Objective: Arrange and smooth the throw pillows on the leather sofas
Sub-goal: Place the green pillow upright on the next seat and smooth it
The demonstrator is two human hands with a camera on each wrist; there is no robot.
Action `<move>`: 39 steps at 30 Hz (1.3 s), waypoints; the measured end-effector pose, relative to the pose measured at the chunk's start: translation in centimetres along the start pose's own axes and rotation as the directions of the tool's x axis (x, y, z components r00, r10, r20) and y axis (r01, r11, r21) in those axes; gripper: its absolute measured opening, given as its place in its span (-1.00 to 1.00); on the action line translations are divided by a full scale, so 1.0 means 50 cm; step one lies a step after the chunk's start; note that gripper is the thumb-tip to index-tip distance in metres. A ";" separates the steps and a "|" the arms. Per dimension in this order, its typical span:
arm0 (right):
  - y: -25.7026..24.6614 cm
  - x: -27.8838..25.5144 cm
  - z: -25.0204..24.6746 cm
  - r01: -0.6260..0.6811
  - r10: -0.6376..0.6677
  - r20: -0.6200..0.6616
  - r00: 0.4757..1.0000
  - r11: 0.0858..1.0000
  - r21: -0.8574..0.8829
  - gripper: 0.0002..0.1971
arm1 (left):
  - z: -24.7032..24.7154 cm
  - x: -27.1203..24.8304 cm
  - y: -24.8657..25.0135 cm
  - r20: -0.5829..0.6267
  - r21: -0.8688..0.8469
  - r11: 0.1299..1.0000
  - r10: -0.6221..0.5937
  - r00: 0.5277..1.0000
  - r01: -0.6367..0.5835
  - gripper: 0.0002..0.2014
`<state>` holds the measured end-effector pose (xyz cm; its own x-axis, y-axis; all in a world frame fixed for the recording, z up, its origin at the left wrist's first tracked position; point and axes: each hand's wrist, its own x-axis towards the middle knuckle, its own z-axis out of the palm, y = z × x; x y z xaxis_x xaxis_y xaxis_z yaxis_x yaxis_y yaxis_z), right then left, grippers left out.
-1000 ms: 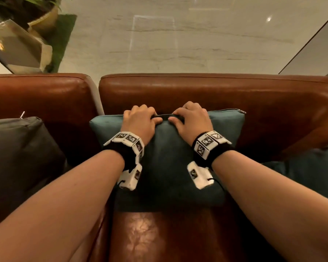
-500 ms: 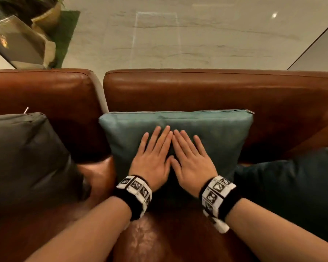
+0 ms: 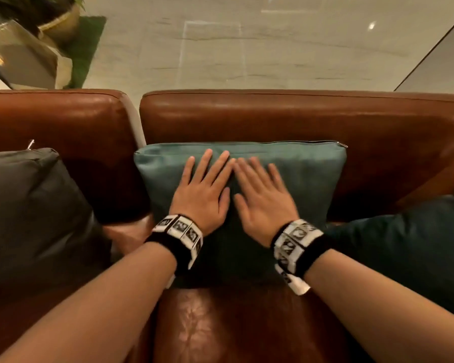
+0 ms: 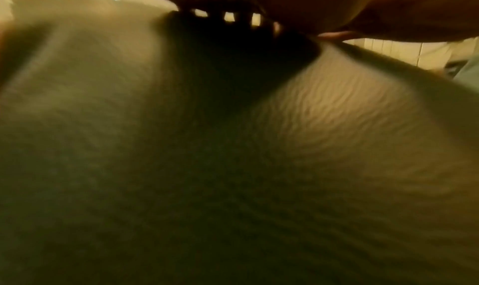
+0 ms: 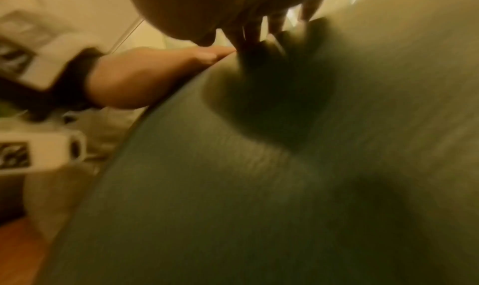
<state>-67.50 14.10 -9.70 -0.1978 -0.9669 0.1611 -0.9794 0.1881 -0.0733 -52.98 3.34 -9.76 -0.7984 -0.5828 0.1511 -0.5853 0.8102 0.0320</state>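
A teal throw pillow [image 3: 307, 179] stands upright against the back of the brown leather sofa [image 3: 273, 116], zipper along its top edge. My left hand [image 3: 202, 189] lies flat on the pillow's front, fingers straight and pointing up. Beside it my right hand [image 3: 262, 195] also lies flat on the pillow, fingers spread and slightly blurred. The two index fingers nearly touch. In both wrist views the pillow fabric [image 4: 233, 166] [image 5: 285, 187] fills the frame, dim and blurred, with the fingers of the left hand [image 4: 298, 2] and of the right hand [image 5: 246, 12] over it.
A dark grey pillow [image 3: 32, 210] sits on the neighbouring leather seat at the left. A darker teal pillow [image 3: 404, 252] lies at the right. Behind the sofa is a pale marble floor [image 3: 247, 48], with a planter [image 3: 58, 24] at the far left.
A second ago both hands gripped the pillow's top edge. They let go, went flat low on its front, and have now slid upward toward the top.
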 end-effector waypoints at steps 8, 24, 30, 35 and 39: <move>0.229 -0.010 -0.025 -0.362 0.364 0.024 0.931 0.930 -0.064 -0.37 | -0.038 -0.001 -0.157 0.008 0.111 0.972 -0.211 0.977 0.209 -0.41; 0.000 -0.256 0.253 0.673 -0.660 0.162 0.734 0.674 -0.304 -0.32 | 0.016 0.010 -0.102 -0.004 0.048 0.998 -0.051 0.999 0.051 -0.46; 0.132 -0.125 0.127 0.124 -0.162 -0.212 0.964 0.976 -0.181 -0.36 | 0.017 0.011 -0.100 -0.038 -0.014 0.992 -0.123 0.992 0.123 -0.45; 0.142 -0.154 0.162 -0.574 0.801 -0.119 0.587 0.515 0.636 -0.24 | 0.019 -0.001 -0.092 -0.042 0.013 0.990 -0.140 0.989 0.140 -0.44; 0.015 -0.167 0.129 -0.465 0.685 -0.189 0.704 0.645 0.606 -0.31 | 0.021 -0.004 -0.081 -0.050 -0.009 0.985 -0.174 0.984 0.174 -0.44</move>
<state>-66.33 21.22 -17.42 -0.8176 -0.5193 0.2488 -0.5153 0.4671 -0.7185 -50.59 0.11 -10.97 -0.6765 -0.7109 0.1924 -0.7138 0.6972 0.0664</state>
